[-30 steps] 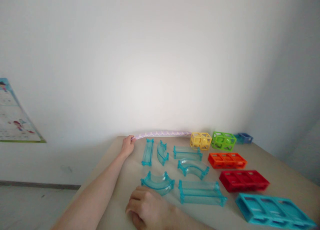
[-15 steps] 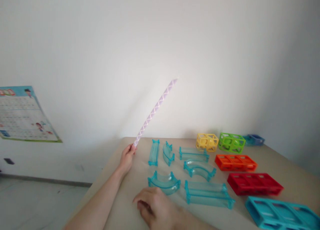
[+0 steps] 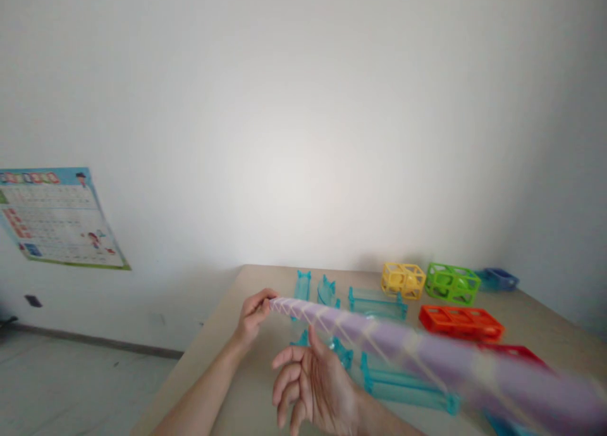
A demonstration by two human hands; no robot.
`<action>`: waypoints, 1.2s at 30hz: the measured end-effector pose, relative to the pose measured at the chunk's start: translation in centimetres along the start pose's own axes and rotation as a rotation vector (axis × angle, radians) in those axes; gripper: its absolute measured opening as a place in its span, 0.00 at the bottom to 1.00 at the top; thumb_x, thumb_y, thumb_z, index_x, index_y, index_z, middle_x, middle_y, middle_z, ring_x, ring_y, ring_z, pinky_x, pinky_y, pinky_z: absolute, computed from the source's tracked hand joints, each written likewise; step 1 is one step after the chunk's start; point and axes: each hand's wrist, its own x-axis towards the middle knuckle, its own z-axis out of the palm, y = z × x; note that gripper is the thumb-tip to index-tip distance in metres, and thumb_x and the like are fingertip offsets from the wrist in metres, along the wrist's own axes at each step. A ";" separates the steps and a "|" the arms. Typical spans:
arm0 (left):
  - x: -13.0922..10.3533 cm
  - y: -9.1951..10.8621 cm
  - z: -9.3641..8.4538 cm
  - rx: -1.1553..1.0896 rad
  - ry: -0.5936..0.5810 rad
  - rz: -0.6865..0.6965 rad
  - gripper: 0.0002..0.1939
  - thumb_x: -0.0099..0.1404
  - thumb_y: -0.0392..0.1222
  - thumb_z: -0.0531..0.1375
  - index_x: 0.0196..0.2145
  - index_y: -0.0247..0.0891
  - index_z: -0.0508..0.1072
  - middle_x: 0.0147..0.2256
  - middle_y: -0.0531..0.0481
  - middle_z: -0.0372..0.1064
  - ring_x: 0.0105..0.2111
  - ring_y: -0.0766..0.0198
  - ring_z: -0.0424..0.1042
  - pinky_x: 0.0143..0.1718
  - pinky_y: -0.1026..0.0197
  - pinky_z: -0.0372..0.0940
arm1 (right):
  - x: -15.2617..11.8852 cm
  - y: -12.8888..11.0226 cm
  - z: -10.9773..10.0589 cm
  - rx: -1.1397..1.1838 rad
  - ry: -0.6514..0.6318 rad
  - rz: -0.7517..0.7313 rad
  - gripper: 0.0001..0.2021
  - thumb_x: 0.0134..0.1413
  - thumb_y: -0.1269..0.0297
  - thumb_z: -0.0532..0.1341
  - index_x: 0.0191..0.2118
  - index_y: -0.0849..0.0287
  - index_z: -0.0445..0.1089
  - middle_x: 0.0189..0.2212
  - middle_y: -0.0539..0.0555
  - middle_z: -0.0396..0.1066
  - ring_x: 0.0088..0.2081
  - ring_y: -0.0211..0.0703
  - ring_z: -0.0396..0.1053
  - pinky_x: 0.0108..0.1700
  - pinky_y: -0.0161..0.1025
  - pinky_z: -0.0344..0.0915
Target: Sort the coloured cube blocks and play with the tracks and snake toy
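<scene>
Lilac tube (image 3: pixel 403 340), pale criss-cross banding: slants from centre to lower right of frame, partly masking teal track pieces (image 3: pixel 410 392). Left hand (image 3: pixel 255 314): closed around its far end. Right hand (image 3: pixel 320 382): open, lower centre; contact unclear. Apparent step: tube handling; a two-handed hold would require right fingers closing. Wall poster (image 3: pixel 57 224), left: print illegible; no brand readable.

Purple stick (image 3: pixel 370 333) swung down across the table (image 3: pixel 246 404)
Raised before, it now slants low; the right hand (image 3: pixel 325 382) turns its palm into view, fingers spread.
</scene>
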 end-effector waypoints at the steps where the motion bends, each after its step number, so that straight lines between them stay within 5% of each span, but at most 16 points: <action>1: -0.1 0.3 -0.1 0.033 -0.049 0.016 0.21 0.56 0.59 0.59 0.28 0.36 0.75 0.26 0.47 0.66 0.29 0.58 0.62 0.33 0.59 0.56 | -0.1 -0.4 -0.1 0.017 -0.015 0.012 0.44 0.51 0.27 0.36 0.46 0.66 0.64 0.30 0.62 0.74 0.27 0.50 0.75 0.21 0.39 0.69; 5: -0.1 1.4 -0.4 0.218 -0.289 0.140 0.24 0.60 0.61 0.54 0.26 0.38 0.77 0.25 0.44 0.68 0.31 0.55 0.64 0.39 0.55 0.57 | -0.5 -1.2 -0.6 0.040 -0.089 0.108 0.42 0.49 0.28 0.40 0.48 0.64 0.62 0.30 0.60 0.74 0.23 0.47 0.74 0.18 0.37 0.68; 8: 0.1 1.7 -0.7 0.231 -0.345 0.173 0.26 0.61 0.62 0.53 0.26 0.38 0.78 0.25 0.43 0.70 0.30 0.55 0.64 0.38 0.54 0.57 | -0.8 -1.0 -0.3 -0.050 -0.095 0.114 0.30 0.54 0.39 0.52 0.50 0.62 0.61 0.25 0.53 0.73 0.16 0.41 0.70 0.14 0.32 0.64; 11: 0.1 1.7 -1.2 0.240 -0.380 0.187 0.23 0.63 0.58 0.54 0.29 0.38 0.79 0.24 0.43 0.70 0.29 0.56 0.65 0.36 0.56 0.57 | -0.9 -0.4 0.2 -0.067 -0.021 0.064 0.22 0.56 0.49 0.53 0.49 0.60 0.62 0.19 0.48 0.69 0.11 0.38 0.65 0.11 0.29 0.60; 16: 0.0 1.6 -1.1 0.134 -0.227 0.166 0.15 0.62 0.50 0.57 0.32 0.36 0.78 0.29 0.44 0.68 0.31 0.58 0.65 0.32 0.59 0.57 | -0.4 0.3 -0.3 0.077 -0.032 0.069 0.16 0.58 0.51 0.48 0.40 0.58 0.63 0.16 0.45 0.65 0.09 0.37 0.61 0.08 0.31 0.58; 21: 0.1 1.3 0.1 -0.210 -0.014 0.057 0.11 0.57 0.46 0.63 0.35 0.38 0.74 0.35 0.48 0.67 0.34 0.62 0.64 0.33 0.63 0.58 | -0.1 0.3 -0.7 0.119 0.017 0.084 0.20 0.61 0.47 0.44 0.36 0.58 0.62 0.15 0.45 0.63 0.09 0.36 0.60 0.07 0.30 0.57; 27: -0.3 1.0 1.2 -0.348 -0.150 -0.235 0.18 0.53 0.49 0.67 0.38 0.37 0.72 0.25 0.55 0.61 0.20 0.70 0.60 0.19 0.68 0.54 | -0.3 0.6 0.4 0.048 0.164 0.073 0.21 0.60 0.43 0.47 0.43 0.55 0.62 0.15 0.43 0.62 0.10 0.36 0.61 0.09 0.30 0.60; 32: -0.6 1.7 1.5 -0.393 -0.211 -0.226 0.16 0.55 0.50 0.65 0.32 0.32 0.72 0.23 0.53 0.62 0.21 0.71 0.61 0.21 0.68 0.55 | -0.2 0.9 0.0 0.142 0.055 0.104 0.24 0.60 0.40 0.45 0.34 0.57 0.62 0.14 0.43 0.60 0.09 0.35 0.60 0.07 0.30 0.57; 36: -0.7 2.6 1.3 -0.563 -0.406 -0.222 0.20 0.49 0.44 0.69 0.38 0.36 0.69 0.33 0.47 0.71 0.28 0.66 0.67 0.26 0.66 0.60 | -0.4 0.6 -0.5 0.220 -0.061 0.096 0.22 0.61 0.43 0.46 0.34 0.57 0.63 0.15 0.44 0.60 0.09 0.34 0.56 0.08 0.29 0.54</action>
